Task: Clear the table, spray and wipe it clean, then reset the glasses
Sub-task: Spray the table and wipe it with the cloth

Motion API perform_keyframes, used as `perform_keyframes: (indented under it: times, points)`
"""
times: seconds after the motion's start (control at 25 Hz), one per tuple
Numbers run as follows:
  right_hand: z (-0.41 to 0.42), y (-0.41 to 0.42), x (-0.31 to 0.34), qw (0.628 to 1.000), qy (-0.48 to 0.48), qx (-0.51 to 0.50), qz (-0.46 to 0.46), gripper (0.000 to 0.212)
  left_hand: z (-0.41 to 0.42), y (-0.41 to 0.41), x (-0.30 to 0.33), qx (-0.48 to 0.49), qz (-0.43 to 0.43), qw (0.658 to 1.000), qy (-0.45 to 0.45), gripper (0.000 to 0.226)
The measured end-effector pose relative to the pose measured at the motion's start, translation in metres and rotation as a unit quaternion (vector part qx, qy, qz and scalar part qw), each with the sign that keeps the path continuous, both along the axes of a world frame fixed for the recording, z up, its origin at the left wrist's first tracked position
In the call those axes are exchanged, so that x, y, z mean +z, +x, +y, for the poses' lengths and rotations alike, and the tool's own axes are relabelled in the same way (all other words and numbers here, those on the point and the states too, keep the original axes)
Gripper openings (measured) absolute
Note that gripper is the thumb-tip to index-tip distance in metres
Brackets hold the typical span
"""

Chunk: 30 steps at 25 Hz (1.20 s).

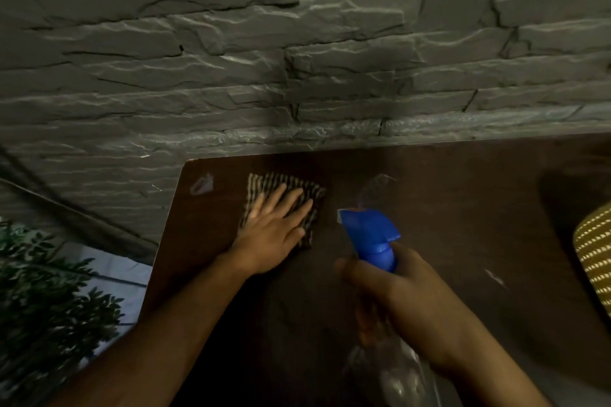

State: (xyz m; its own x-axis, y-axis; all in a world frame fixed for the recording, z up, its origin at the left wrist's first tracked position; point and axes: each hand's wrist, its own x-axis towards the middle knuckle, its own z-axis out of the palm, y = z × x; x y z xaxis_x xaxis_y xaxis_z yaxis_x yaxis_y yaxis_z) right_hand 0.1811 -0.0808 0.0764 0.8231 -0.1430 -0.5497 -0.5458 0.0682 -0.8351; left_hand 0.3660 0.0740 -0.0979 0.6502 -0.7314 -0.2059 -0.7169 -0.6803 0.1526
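Nearest me, low and right of centre in the frame, my right hand [403, 301] curls round the neck of the clear plastic spray bottle with the blue trigger head [370, 235], fingers wrapped just under the head and the see-through body hanging below my wrist at the bottom edge. I judge the bottle light and a little slick, its thin walls likely to give if squeezed, so the stiff neck under the trigger is the place to hold it; I cannot tell how much liquid is left. Further in, left of centre, my left hand [274, 225] lies flat with fingers spread and straight, pressing on the striped brown-and-cream woven cloth [284, 188] near the far left corner of the dark brown wooden table [463, 208]. The cloth looks soft and limp, so it should drag best under a flat palm, not a pinch. Pale smears show on the tabletop beside it. Beyond stands a grey stone-pattern wall [231, 43]. No glasses are in view.
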Motion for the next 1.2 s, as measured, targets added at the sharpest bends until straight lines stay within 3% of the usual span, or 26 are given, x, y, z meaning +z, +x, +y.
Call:
perform_keyframes:
  times: [0.08,0.16,0.2,0.36,0.4,0.6,0.68,0.8,0.88,0.96,1.04,1.2]
  points:
    - [0.003,-0.004,0.003,1.000,-0.003,0.002,-0.004,0.022,0.025,0.023,0.000,0.072,0.009,0.997,-0.001,0.057]
    - [0.007,-0.003,0.003,1.000,-0.008,0.006,-0.014,0.024,0.011,0.064,0.005,0.199,0.037,0.979,0.020,0.057]
    - [0.009,-0.003,0.002,1.000,-0.008,0.008,-0.015,0.024,-0.002,0.068,0.008,0.212,0.049,0.975,0.043,0.057]
    - [0.016,-0.006,-0.002,1.000,-0.010,0.014,-0.021,0.023,0.015,-0.010,0.001,-0.006,0.001,1.000,0.013,0.059]
    - [0.017,-0.009,-0.003,1.000,-0.016,0.015,-0.019,0.023,0.032,-0.017,0.000,-0.020,0.004,1.000,0.001,0.061]
    - [0.027,-0.012,-0.006,0.999,-0.027,0.024,-0.024,0.025,0.002,0.064,0.005,0.225,0.042,0.973,0.041,0.056]
    - [0.027,-0.015,-0.008,0.999,-0.032,0.020,-0.025,0.023,-0.008,0.042,0.007,0.155,0.037,0.986,0.055,0.056]
    - [0.031,-0.020,-0.005,0.999,-0.030,0.023,-0.022,0.023,0.046,-0.030,0.006,-0.026,0.013,0.999,0.015,0.055]
    - [0.030,-0.021,-0.001,0.999,-0.031,0.016,-0.014,0.024,0.064,-0.018,0.003,0.005,0.010,1.000,-0.005,0.056]
    - [0.031,-0.020,-0.004,0.999,-0.033,0.012,-0.012,0.025,0.044,0.025,0.004,0.145,0.020,0.989,0.013,0.055]
    - [0.031,-0.022,-0.010,0.999,-0.040,0.015,-0.016,0.025,0.015,0.037,0.007,0.198,0.042,0.978,0.055,0.056]
    - [0.033,-0.030,-0.007,0.999,-0.042,0.020,-0.013,0.020,0.054,-0.052,0.003,-0.011,0.002,1.000,0.023,0.059]
